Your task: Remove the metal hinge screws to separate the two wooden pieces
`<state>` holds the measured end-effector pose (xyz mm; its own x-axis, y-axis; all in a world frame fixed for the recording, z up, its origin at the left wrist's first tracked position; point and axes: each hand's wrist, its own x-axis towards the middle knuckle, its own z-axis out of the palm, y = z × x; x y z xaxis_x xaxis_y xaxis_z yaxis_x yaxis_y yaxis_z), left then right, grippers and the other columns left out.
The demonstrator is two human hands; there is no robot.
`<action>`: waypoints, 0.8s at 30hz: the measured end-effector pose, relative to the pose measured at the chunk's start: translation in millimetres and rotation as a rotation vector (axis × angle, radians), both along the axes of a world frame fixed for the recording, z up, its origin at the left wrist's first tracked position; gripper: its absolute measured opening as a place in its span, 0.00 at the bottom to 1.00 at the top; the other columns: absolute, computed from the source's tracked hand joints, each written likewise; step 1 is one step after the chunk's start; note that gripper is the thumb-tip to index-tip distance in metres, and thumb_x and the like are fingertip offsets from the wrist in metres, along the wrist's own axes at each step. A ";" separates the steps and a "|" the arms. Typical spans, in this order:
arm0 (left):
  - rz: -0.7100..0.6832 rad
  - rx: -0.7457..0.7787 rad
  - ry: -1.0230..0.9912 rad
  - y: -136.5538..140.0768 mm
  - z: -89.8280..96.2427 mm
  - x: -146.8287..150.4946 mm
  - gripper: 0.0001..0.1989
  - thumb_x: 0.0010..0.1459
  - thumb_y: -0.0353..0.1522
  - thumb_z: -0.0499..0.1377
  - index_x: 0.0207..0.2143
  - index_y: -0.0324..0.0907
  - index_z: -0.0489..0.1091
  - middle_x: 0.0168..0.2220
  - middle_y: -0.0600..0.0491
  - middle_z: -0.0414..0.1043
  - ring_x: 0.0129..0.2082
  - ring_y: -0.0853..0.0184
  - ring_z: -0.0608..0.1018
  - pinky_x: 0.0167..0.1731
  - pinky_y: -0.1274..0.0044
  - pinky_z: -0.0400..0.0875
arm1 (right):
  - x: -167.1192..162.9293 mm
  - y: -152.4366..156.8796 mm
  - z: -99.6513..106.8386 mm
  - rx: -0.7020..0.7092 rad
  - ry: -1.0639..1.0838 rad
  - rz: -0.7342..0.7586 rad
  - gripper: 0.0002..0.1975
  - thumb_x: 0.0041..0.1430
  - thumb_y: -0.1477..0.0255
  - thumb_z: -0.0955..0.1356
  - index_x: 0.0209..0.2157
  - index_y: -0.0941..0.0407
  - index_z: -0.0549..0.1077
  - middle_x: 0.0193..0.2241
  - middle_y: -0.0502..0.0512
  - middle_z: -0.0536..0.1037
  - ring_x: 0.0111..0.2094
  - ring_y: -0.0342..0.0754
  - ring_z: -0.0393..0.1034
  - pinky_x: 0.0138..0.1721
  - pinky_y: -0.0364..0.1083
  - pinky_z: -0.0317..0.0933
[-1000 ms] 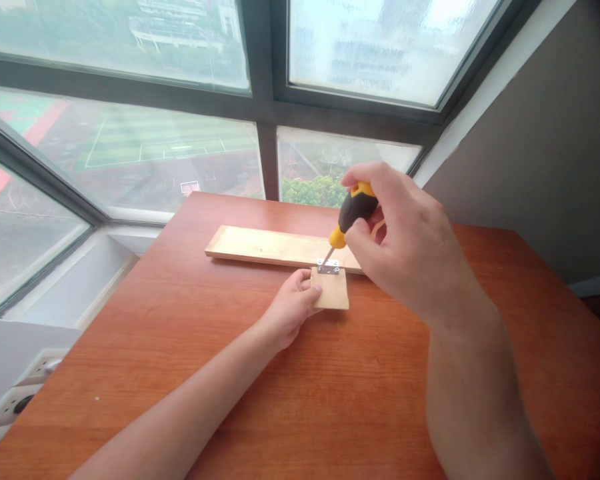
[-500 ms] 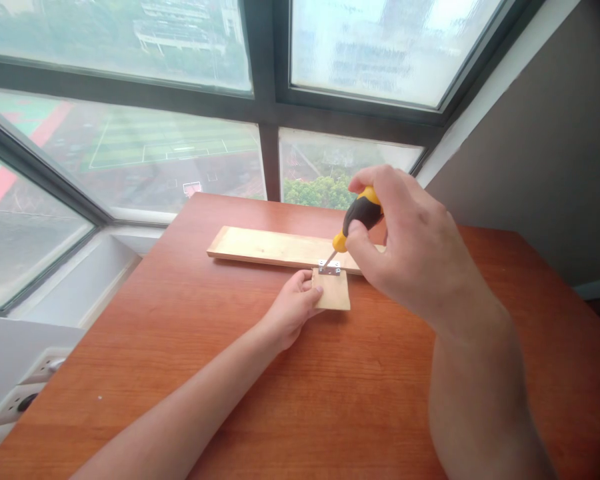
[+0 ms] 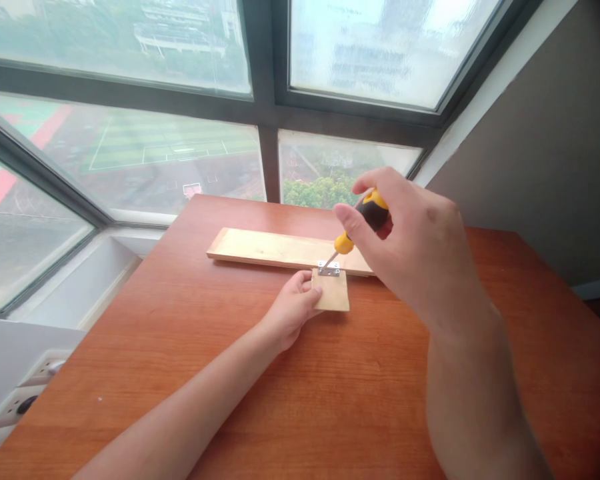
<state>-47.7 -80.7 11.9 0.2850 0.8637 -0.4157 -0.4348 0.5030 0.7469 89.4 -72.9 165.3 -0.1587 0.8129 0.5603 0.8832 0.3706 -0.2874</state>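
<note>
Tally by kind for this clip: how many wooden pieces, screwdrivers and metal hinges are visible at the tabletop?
Wooden pieces: 2 (long board, small square piece)
Screwdrivers: 1 (yellow-and-black screwdriver)
Metal hinges: 1 (silver hinge)
Total: 4

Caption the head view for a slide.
Right hand holds a screwdriver to a metal hinge while the left hand grips a small wooden piece.

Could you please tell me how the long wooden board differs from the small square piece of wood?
The long board is an elongated strip, whereas the small square piece is much shorter. The long board lies on the table, while the small square piece is held in the left hand. Both are flat, pale wood.
</note>
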 end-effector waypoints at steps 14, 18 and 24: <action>0.003 -0.010 0.020 -1.0 5.1 -0.4 0.12 0.56 0.24 0.60 0.42 0.39 0.64 0.41 0.46 0.76 0.38 0.66 0.80 0.39 0.74 0.75 | 1.2 -1.2 2.1 -0.022 -0.016 -0.024 0.08 0.57 0.69 0.65 0.39 0.53 0.70 0.31 0.52 0.75 0.27 0.47 0.67 0.31 0.48 0.59; -0.007 -0.021 0.025 -1.3 7.9 -1.0 0.12 0.56 0.24 0.60 0.42 0.39 0.65 0.41 0.47 0.77 0.38 0.65 0.80 0.38 0.75 0.75 | 6.3 -1.8 3.0 -0.067 -0.004 0.081 0.19 0.50 0.77 0.64 0.46 0.53 0.68 0.42 0.55 0.76 0.30 0.47 0.68 0.32 0.48 0.60; -0.004 -0.009 0.020 -1.0 7.1 -0.7 0.12 0.55 0.24 0.60 0.43 0.39 0.65 0.40 0.46 0.77 0.38 0.65 0.80 0.38 0.74 0.75 | 4.1 0.1 2.5 -0.015 -0.025 -0.033 0.11 0.57 0.66 0.66 0.41 0.54 0.70 0.34 0.54 0.76 0.29 0.48 0.68 0.31 0.48 0.59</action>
<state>-48.5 -81.6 19.0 0.2797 0.8586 -0.4296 -0.4177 0.5117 0.7508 93.4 -72.9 167.8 -0.1455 0.8262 0.5443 0.9017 0.3371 -0.2707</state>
